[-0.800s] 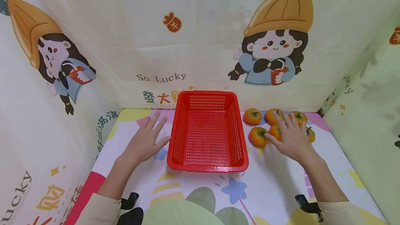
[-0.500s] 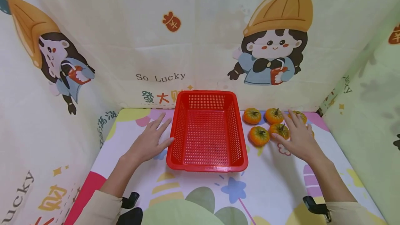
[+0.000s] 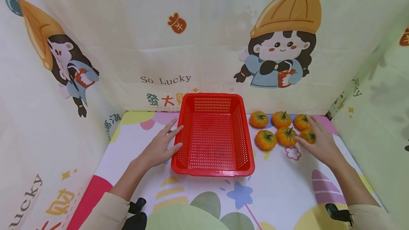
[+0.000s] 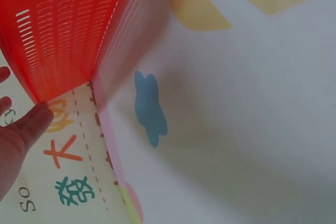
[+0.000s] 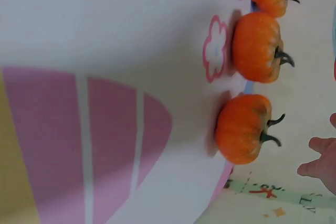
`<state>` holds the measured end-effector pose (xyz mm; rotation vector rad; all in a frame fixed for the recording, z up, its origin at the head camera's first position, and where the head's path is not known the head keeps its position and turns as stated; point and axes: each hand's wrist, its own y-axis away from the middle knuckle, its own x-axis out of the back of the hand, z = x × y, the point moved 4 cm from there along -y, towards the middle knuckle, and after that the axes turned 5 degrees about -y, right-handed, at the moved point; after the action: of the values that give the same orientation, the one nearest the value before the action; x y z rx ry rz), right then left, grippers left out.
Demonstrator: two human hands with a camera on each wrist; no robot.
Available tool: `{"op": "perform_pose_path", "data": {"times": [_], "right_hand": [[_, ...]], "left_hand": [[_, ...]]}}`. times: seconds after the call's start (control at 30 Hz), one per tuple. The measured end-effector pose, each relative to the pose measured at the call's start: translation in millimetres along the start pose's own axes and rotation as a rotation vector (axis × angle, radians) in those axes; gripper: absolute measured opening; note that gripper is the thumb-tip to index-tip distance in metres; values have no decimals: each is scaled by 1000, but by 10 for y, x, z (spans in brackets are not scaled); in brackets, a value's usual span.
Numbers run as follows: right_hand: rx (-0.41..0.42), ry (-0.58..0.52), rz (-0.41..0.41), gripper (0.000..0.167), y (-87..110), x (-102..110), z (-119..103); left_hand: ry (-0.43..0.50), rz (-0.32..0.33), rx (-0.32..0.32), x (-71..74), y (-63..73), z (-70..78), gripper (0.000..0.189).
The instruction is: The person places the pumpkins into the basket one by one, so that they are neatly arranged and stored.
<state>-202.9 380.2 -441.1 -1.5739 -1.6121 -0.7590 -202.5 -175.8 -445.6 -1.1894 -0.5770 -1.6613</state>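
Note:
A red plastic basket [image 3: 211, 141] with mesh sides stands at the middle of the table. My left hand [image 3: 159, 148] is at its left side, the spread fingertips overlapping the left rim in the head view. In the left wrist view, fingers [image 4: 31, 124] show beside the red wall. Several small orange pumpkins [image 3: 266, 140] with dark stems sit in two rows right of the basket. Over the right end of these rows is my right hand [image 3: 324, 146], fingers extended and holding nothing. It partly covers the front-right pumpkin [image 3: 306, 136], which appears fully in the right wrist view.
The table [image 3: 204, 191] has a cartoon-printed cover. A printed cloth wall [image 3: 211, 45] rises right behind the basket and pumpkins, with further cloth at both sides. Each wrist carries a black strap device [image 3: 338, 214].
My right hand has moved right across the pumpkins, uncovering most of them. My left hand has shifted right, so its fingertips now overlap the basket's left rim. Basket and pumpkins stay put.

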Motion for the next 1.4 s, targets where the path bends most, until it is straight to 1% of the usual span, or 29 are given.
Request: {"op": "perform_pose_path", "data": {"times": [0.07,0.2,0.3,0.4,0.47,0.63,0.83,0.93,1.07,1.2,1.3,1.4], "right_hand": [[6,-27,18,98,-12,19,91],[49,-104,89,91,-33,45,263],[59,-102,124,90,-29,59,390],[10,-76,112,95,-19,62,506],[-28,-79,101,97,-5,61,576],[-117,-138,67,102,16,51,685],[-189,-204,41,106,17,23,779],[-227,-233,8,107,2,-21,833],[-234,-261,-30,109,-20,-82,880],[-237,-253,-40,111,-21,-106,915],[-270,-243,-58,113,-20,-136,949],[-306,-241,-81,115,-21,-179,988]], "left_hand": [[37,4,0,-19,-5,-1,69],[134,18,-4,-61,-6,8,65],[184,36,-12,-86,-14,21,63],[209,53,-15,-99,-31,25,61],[230,62,-14,-108,-40,29,59],[296,73,-2,-138,-54,19,55],[351,77,19,-163,-58,14,52],[374,84,29,-169,-55,3,51],[428,83,61,-174,-52,-23,51],[498,78,102,-178,-78,-30,50],[518,65,137,-169,-96,-22,49],[514,38,171,-149,-96,-11,49]]}}
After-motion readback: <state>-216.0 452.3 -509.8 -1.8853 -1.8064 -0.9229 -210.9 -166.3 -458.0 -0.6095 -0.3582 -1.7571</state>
